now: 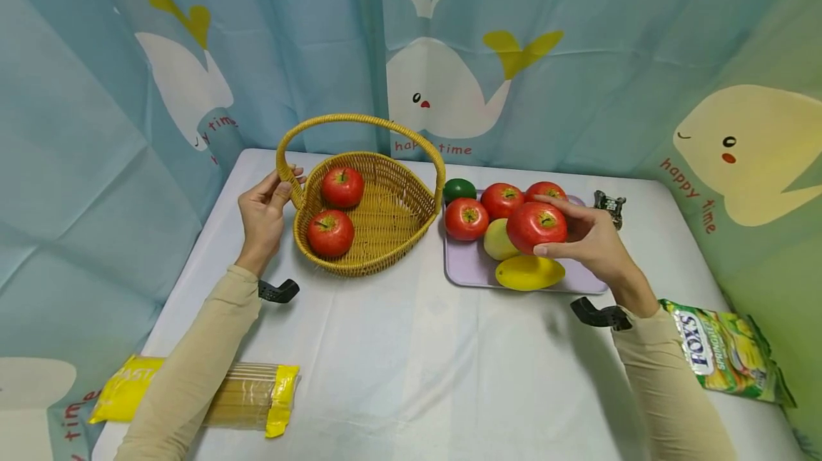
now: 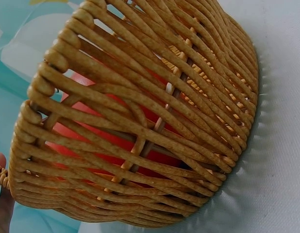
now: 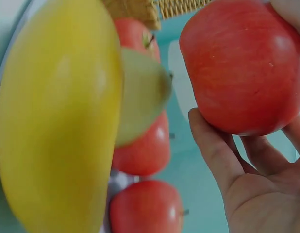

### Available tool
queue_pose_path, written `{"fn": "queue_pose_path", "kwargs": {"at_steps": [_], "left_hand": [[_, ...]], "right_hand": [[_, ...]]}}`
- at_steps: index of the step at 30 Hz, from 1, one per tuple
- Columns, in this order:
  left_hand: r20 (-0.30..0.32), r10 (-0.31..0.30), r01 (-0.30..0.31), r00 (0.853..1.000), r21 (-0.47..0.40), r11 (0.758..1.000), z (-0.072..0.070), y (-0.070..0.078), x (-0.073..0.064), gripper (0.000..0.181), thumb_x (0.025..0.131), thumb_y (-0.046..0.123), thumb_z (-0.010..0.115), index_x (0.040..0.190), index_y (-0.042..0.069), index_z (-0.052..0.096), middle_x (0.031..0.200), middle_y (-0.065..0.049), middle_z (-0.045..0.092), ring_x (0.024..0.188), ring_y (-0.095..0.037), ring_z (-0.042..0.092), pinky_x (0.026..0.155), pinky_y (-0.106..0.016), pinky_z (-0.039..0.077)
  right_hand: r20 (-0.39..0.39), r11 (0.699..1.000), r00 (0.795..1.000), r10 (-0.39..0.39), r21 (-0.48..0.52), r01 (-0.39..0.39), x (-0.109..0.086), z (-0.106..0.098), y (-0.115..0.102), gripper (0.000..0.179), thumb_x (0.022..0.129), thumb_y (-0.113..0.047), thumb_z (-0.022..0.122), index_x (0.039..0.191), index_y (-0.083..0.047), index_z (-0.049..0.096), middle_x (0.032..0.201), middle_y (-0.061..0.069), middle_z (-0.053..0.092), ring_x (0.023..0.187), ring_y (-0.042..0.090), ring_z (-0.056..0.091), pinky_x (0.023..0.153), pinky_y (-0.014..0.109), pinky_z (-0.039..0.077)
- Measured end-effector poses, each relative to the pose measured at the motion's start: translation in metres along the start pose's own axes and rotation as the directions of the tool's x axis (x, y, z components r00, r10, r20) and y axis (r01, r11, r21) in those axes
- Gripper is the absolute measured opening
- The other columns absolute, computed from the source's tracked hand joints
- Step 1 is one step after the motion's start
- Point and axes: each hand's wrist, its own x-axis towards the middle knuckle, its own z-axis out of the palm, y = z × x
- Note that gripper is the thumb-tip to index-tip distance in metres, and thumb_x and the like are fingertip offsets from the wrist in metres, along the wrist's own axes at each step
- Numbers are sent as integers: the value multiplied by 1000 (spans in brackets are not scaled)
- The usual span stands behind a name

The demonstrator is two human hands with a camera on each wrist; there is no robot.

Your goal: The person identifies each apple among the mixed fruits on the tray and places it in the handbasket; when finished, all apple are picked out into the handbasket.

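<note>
A yellow wicker basket [image 1: 385, 232] with a tall arched handle stands left of centre, two red apples inside, one apple [image 1: 342, 186] behind the other apple [image 1: 330, 233]. My left hand [image 1: 263, 215] grips the base of the handle on its left side; in the left wrist view the basket wall [image 2: 140, 121] hides most of that hand. Over the lilac tray [image 1: 462, 274], my right hand [image 1: 594, 240] holds a red apple [image 1: 536, 227] between thumb and fingers. That apple [image 3: 244, 68] appears raised above the other fruit in the right wrist view.
On the tray lie several more red apples [image 1: 467, 219], a pale green fruit [image 1: 501, 240], a yellow mango-like fruit [image 1: 529, 273] and a dark green fruit [image 1: 459, 190]. A pasta pack [image 1: 247, 395] lies front left, a Fox's candy bag [image 1: 726, 350] right, a small dark object [image 1: 610, 208] behind.
</note>
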Motion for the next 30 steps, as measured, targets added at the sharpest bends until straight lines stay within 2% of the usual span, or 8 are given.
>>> {"fn": "queue_pose_path", "kwargs": {"at_steps": [2,6,13,23,30], "left_hand": [[2,1,-1,1000,-5,1000,0,0,0,33,104,2,62,130,-19,65,116,-7,80,103,-20,79,94,-25,63],[0,0,0,1000,-8,1000,0,-1,1,32,104,2,63,130,-16,67,118,-13,79,104,-24,79,94,-26,63],[-4,-4,4,1000,5,1000,-1,-1,-1,34,104,2,63,132,-17,65,118,-14,79,104,-19,78,94,-25,63],[-13,-3,3,1000,3,1000,-1,-2,-1,31,104,2,64,132,-11,69,116,-9,80,103,-19,78,95,-25,63],[-11,-1,1,1000,12,1000,0,-2,-1,31,105,3,63,131,-13,69,116,-7,80,104,-20,79,94,-26,63]], "right_hand": [[16,1000,1000,1,-22,0,3,6,-2,72,82,16,80,149,-3,60,147,6,57,116,14,67,95,19,61],[35,996,999,-1,-89,4,9,17,-7,73,81,12,82,149,-3,60,142,1,60,111,14,69,93,19,61],[83,999,997,3,-32,0,20,33,-9,71,77,13,84,141,-3,60,123,0,75,110,15,71,92,22,63],[126,998,991,-38,-40,43,31,51,-14,76,69,13,90,139,-2,64,130,7,72,112,21,72,92,29,65],[130,998,990,-53,-29,57,34,60,-16,73,71,11,91,138,-1,66,128,6,73,112,20,72,92,28,65]]}}
